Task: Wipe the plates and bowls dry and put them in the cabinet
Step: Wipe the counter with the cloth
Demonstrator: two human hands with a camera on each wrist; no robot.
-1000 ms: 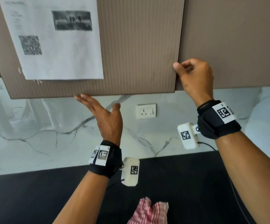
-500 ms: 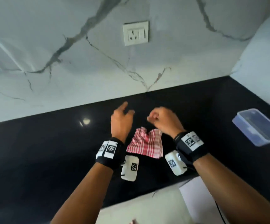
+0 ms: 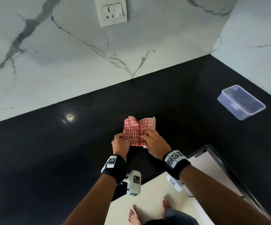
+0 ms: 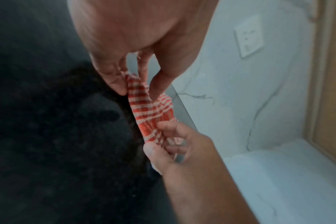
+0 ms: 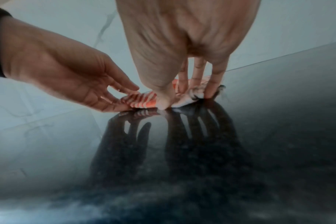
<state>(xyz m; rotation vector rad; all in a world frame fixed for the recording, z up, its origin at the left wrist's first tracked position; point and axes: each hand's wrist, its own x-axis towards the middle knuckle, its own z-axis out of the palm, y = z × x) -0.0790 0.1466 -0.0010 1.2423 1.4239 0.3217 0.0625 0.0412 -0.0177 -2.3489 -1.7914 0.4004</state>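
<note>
A red-and-white checked cloth (image 3: 138, 129) lies crumpled on the black counter (image 3: 50, 159). My left hand (image 3: 123, 138) pinches the cloth's near left edge between thumb and fingers; the left wrist view shows this pinch on the cloth (image 4: 144, 104). My right hand (image 3: 145, 135) holds the near right part, its thumb and fingers pinching a fold, with the fingertips (image 5: 211, 92) down on the cloth (image 5: 142, 100). The two hands are close together over the cloth. No plate, bowl or cabinet is in view.
A clear lidded plastic box (image 3: 241, 102) sits on the counter at the far right. A wall socket (image 3: 111, 11) is on the marble backsplash. A white panel with a dark frame (image 3: 212, 168) juts out below the counter's front edge, beside bare feet (image 3: 134, 215).
Both hands came down from the upper cabinet door to the counter. They now pinch the checked cloth, which they were only reaching for half a second ago.
</note>
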